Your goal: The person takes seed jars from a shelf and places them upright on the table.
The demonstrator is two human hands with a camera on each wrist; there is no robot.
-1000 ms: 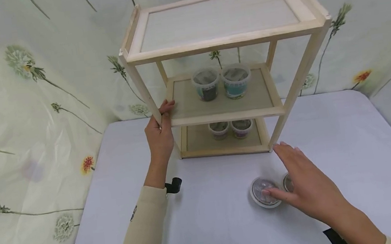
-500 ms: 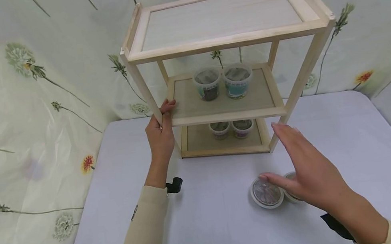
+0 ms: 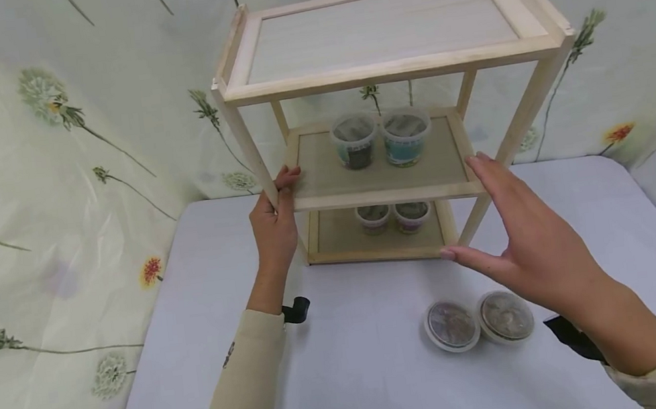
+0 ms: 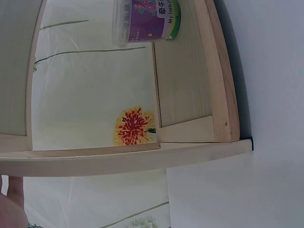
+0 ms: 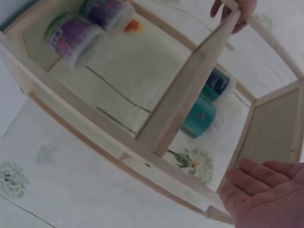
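Observation:
A three-tier light wooden shelf (image 3: 392, 74) stands at the back of the white table. My left hand (image 3: 273, 231) grips its left front post at middle-board height. My right hand (image 3: 543, 254), fingers straight and thumb spread, is beside the right front post, holding nothing. Two clear cups, one dark-labelled (image 3: 356, 152) and one with a teal label (image 3: 405, 148), stand side by side on the middle board. On the bottom board are two purple-labelled cups, a left cup (image 3: 374, 225) and a right cup (image 3: 412, 222); the left wrist view shows one purple cup (image 4: 149, 21) close up.
Two round tubs, a left tub (image 3: 452, 325) and a right tub (image 3: 506, 316), sit together on the white tablecloth (image 3: 358, 363) in front of the shelf, below my right hand. Flower-printed sheeting (image 3: 93, 272) hangs behind and to the left.
My right hand has moved up and away from the tubs towards the right front post, leaving both tubs in full view. The left hand keeps its grip; the shelf sits slightly further right in view.

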